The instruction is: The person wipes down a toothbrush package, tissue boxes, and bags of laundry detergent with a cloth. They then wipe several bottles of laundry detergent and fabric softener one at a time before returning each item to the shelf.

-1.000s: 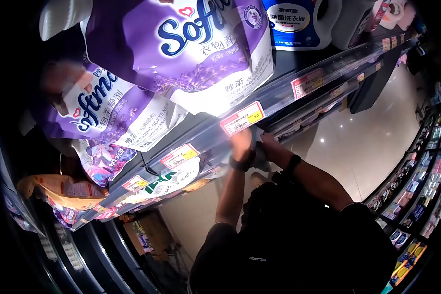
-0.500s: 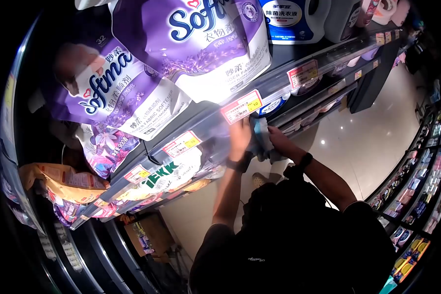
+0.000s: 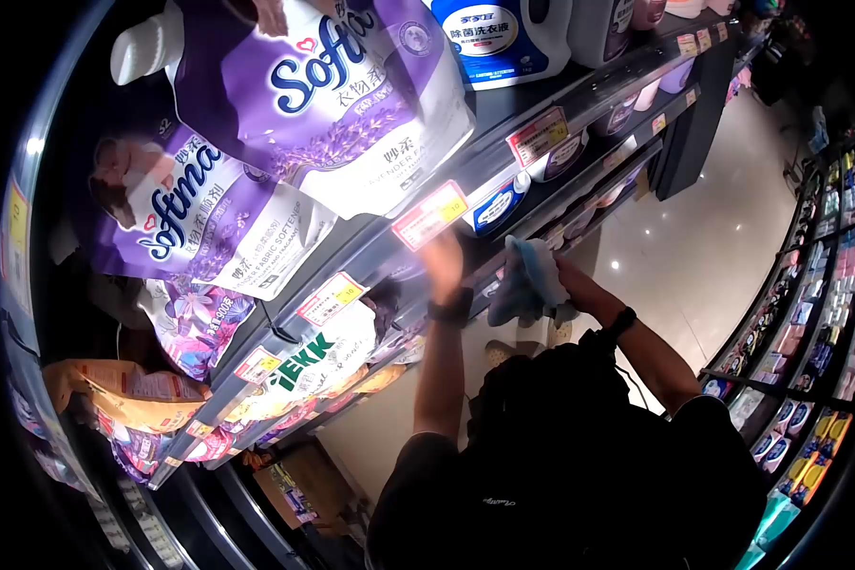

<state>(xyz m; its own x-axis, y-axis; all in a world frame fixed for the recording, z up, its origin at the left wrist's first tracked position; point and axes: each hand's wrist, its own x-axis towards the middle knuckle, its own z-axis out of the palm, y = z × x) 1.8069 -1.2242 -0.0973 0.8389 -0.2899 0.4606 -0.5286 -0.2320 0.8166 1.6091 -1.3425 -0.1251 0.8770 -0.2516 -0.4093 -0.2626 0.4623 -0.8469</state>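
Observation:
My left hand [image 3: 442,266] is raised at the shelf edge, close below a red and yellow price tag [image 3: 429,215]; its fingers are blurred and partly hidden near the tag. My right hand [image 3: 576,285] is closed on a crumpled light blue and grey cloth [image 3: 530,281], which hangs in front of the lower shelf. Above the hands, large purple and white softener pouches [image 3: 351,123] stand on the top shelf, with a blue and white detergent bottle [image 3: 496,40] to their right.
A lower shelf holds a white pouch with green lettering [image 3: 318,356] and an orange pouch [image 3: 123,389]. At bottom left is a cardboard box [image 3: 318,480]. Tiled floor [image 3: 670,252] separates this shelf from another stocked shelf [image 3: 817,351] on the right.
My hands have moved apart; the cloth, earlier between them, now hangs from my right hand. The shelf and its goods have shifted left in view.

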